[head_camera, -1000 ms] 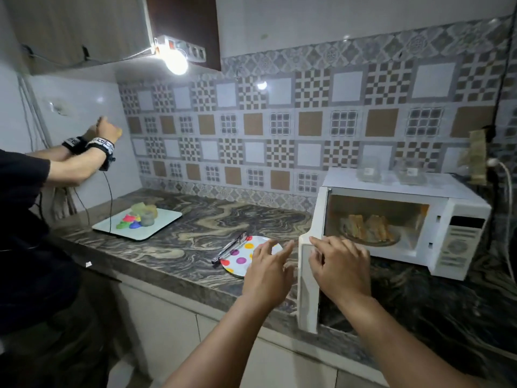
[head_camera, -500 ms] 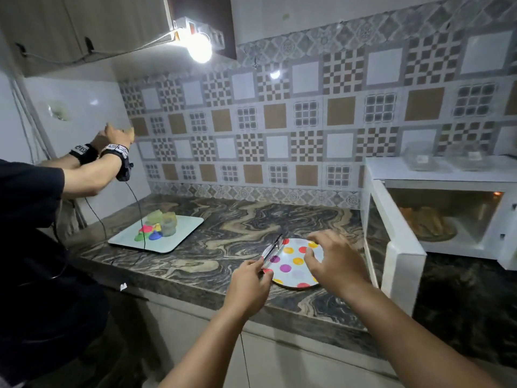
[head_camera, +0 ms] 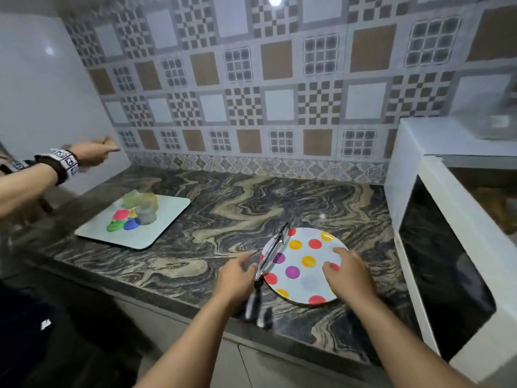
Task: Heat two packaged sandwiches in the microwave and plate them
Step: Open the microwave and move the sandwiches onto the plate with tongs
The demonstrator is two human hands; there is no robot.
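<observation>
Both hands have dropped closer to the spotted plate [head_camera: 303,266] since half a second ago, and the head has turned left and down, so only the open microwave [head_camera: 447,219] door and a strip of its cavity remain at the right edge; the sandwiches inside are no longer in view. That plate lies flat on the marble counter [head_camera: 223,214], near its front edge, just left of the swung-out door. Metal tongs [head_camera: 272,252] lie across the plate's left rim, their long axis running from far right to near left, with the dark handle ends overhanging toward the counter's near edge.

Touching the tongs' shaft from the left is the left hand [head_camera: 236,278], fingers bent toward it; whether they have closed round it I cannot tell through the blur. With spread, fairly straight fingers, the right hand [head_camera: 347,273] rests on the plate's right part, gripping nothing. Being the nearer one, the left hand would likely lift the tongs while the right steadies the plate.

Farther left sits a pale tray [head_camera: 140,222] with coloured shapes and cloudy cups. Another person's arm with a patterned wristband [head_camera: 63,163] reaches in from the left. No readable writing or brand shows anywhere.
</observation>
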